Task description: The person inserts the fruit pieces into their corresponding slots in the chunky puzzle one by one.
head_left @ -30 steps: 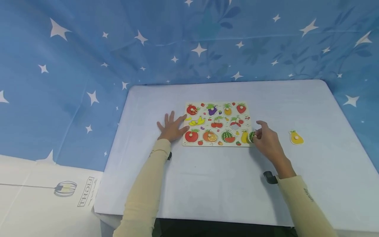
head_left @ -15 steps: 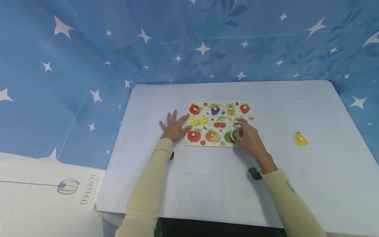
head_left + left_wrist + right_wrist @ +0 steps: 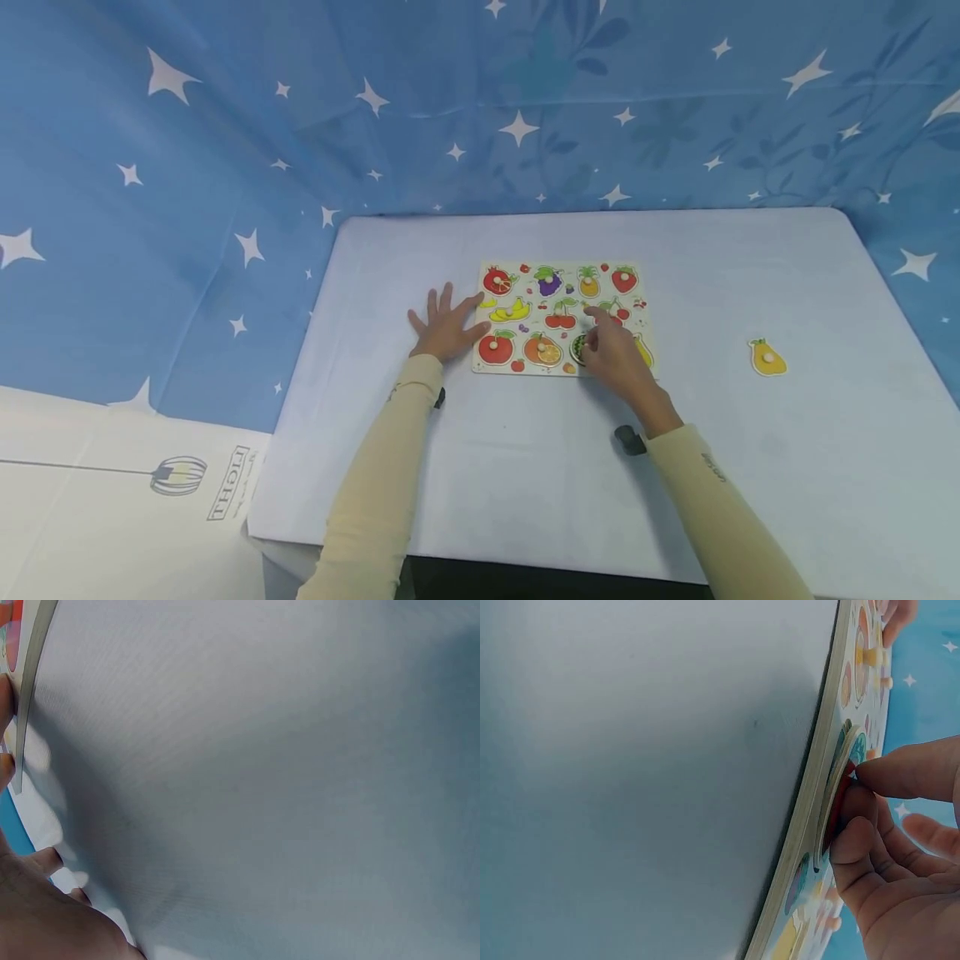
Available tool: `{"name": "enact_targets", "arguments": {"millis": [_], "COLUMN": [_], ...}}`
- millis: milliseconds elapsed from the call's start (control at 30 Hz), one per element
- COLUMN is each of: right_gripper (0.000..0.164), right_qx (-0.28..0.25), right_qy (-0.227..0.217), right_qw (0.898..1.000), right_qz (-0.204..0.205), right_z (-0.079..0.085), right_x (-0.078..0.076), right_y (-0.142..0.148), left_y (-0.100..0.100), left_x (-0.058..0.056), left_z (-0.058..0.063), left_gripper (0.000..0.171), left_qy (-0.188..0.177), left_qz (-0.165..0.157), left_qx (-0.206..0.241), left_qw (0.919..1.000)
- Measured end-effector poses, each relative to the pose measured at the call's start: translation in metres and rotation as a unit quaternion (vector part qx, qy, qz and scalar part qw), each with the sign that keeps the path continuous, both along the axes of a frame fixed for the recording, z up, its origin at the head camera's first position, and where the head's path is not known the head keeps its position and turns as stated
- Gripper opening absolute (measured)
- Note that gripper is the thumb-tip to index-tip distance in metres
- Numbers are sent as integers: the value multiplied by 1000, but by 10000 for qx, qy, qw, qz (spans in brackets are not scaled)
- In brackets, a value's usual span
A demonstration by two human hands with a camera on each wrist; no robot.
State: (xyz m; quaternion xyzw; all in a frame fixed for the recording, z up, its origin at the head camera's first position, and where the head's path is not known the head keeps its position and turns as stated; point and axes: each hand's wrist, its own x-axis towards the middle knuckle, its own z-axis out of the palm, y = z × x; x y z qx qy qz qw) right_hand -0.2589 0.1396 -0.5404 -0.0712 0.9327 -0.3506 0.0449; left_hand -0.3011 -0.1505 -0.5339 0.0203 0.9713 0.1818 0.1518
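A fruit knob-puzzle board (image 3: 504,372) lies flat on the table, holding several fruit pieces such as an apple, an orange and bananas. My left hand (image 3: 444,330), fingers spread, rests on the board's left edge with the thumb and index fingertip. Over the bottom row, my right hand (image 3: 619,358) pinches the watermelon piece (image 3: 577,348), partly hidden behind the fingers. In the right wrist view that watermelon piece (image 3: 831,802) sits slightly tilted against the board, not flush. The left wrist view catches only the board's edge (image 3: 31,671) and part of the left hand (image 3: 56,922).
A yellow pear piece (image 3: 768,358) with a knob lies on the white table (image 3: 525,475), right of the board. Behind the table hangs a blue curtain (image 3: 450,100) with white stars. A pale printed cloth (image 3: 90,500) shows at lower left.
My right hand has moved left with the watermelon piece, from the board's right edge to the bottom row. The left hand stays at the board's left edge.
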Motion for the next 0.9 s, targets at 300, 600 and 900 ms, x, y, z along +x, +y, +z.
{"name": "enact_targets", "arguments": {"millis": [300,600,900], "right_gripper": [60,57,64], "right_qx": [233,320,144], "right_qy": [-94,-183,-265], "right_qw": [9996,9987,9994], "right_qz": [158,356,155], "right_z": [-1,-3,-1], "right_x": [0,-2,1], "right_y": [0,0,1], "left_y": [1,1,-1], "left_x": [-4,-6,-4], "left_z": [-5,-6,-6], "left_gripper": [66,67,66], "left_qy": [-2,-36,-61], "left_qz": [-4,21,25], "left_qx": [-4,2,17], "left_qw": [10000,10000,10000]}}
